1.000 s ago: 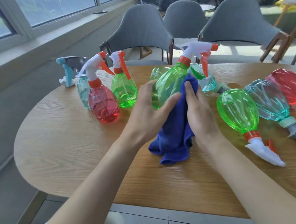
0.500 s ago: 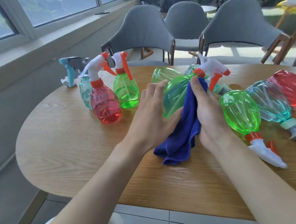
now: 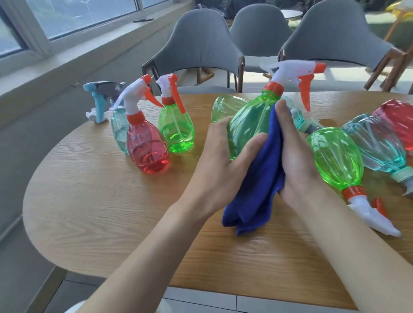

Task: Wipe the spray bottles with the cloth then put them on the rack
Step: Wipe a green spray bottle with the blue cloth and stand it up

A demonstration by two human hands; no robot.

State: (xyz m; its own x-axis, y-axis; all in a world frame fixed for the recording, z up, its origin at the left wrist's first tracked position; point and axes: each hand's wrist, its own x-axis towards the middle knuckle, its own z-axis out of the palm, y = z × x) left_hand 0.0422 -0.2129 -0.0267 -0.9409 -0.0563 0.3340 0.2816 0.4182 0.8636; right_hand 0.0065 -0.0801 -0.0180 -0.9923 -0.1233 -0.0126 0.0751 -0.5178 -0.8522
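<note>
Right of the upright red plastic spray bottle (image 3: 147,150), the left hand (image 3: 227,159) grips the translucent green plastic spray bottle (image 3: 252,121) by its base, tilted above the wooden bench (image 3: 106,212). The right hand (image 3: 296,159) clasps the blue microfibre cloth (image 3: 259,194) to its side. Rotating it steadily should cover every face.

A rounded light-wood table (image 3: 94,213) stands on a pale tiled floor (image 3: 211,310). Three grey upholstered chairs with dark wooden legs (image 3: 200,42) sit at its far edge. A wide pale-framed window (image 3: 33,29) above a deep grey ledge (image 3: 47,67) runs along the left, and daylight falls across the room.
</note>
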